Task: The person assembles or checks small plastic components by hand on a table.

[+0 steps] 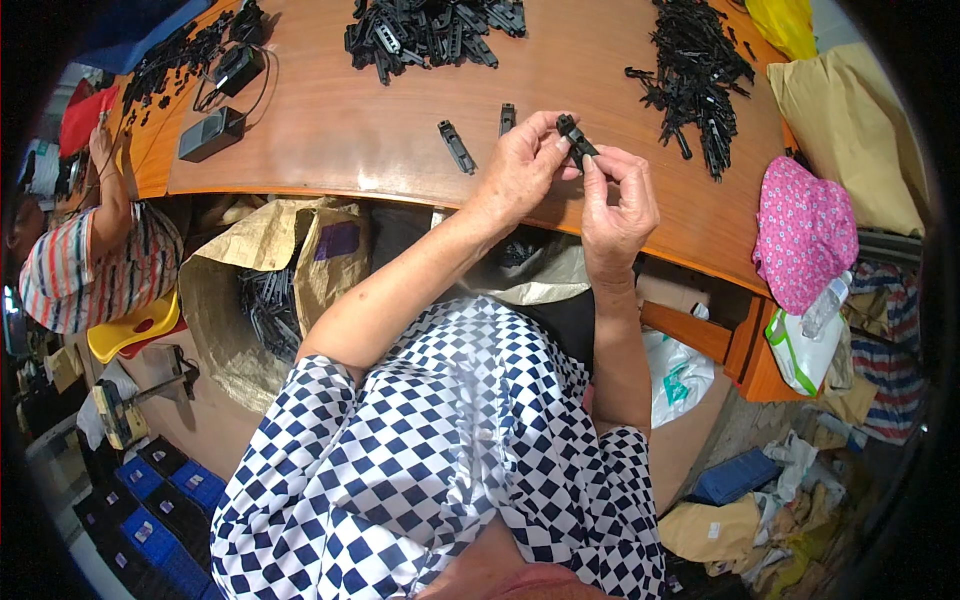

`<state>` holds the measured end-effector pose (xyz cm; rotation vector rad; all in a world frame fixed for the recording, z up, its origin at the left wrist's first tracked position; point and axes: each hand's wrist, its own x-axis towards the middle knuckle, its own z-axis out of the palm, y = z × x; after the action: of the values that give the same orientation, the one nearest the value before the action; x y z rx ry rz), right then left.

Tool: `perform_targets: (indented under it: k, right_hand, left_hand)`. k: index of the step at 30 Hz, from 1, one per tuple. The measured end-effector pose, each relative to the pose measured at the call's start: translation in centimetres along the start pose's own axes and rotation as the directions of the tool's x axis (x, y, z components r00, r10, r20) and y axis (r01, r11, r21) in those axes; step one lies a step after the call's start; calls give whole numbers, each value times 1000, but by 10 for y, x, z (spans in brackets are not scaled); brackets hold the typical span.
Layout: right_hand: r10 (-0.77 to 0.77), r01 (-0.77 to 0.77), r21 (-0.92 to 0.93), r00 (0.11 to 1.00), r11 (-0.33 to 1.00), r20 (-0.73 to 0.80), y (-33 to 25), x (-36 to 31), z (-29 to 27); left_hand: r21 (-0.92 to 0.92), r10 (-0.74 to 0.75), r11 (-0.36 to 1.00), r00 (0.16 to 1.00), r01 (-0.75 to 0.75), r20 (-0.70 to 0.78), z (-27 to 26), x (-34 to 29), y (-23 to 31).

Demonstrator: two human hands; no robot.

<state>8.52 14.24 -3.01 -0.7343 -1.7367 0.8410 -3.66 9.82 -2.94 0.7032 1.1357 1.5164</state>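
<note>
The left hand (518, 168) and the right hand (620, 208) together grasp a small black plastic piece (577, 141), fingertips pinching it above the front part of the worktop (330, 120). Two loose black pieces (457, 147) lie near the left hand, one to its left and one just beyond. Farther back sit a middle heap of black parts (432, 35) and, to the right, a heap of slimmer black parts (700, 80).

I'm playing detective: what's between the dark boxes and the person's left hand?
In the head view, two loose black parts lie on the table there.
</note>
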Motion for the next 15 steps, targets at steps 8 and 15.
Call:
perform_targets:
  k: [8, 15]
  right_hand:
    - [-307, 328, -349, 945, 878, 117, 7, -2, -10]
    - [-322, 356, -394, 935, 847, 151, 12, -8, -3]
  left_hand:
    - [-161, -45, 986, 997, 34, -67, 14, -7, -1]
    - [-199, -98, 977, 989, 75, -108, 4, 1, -16]
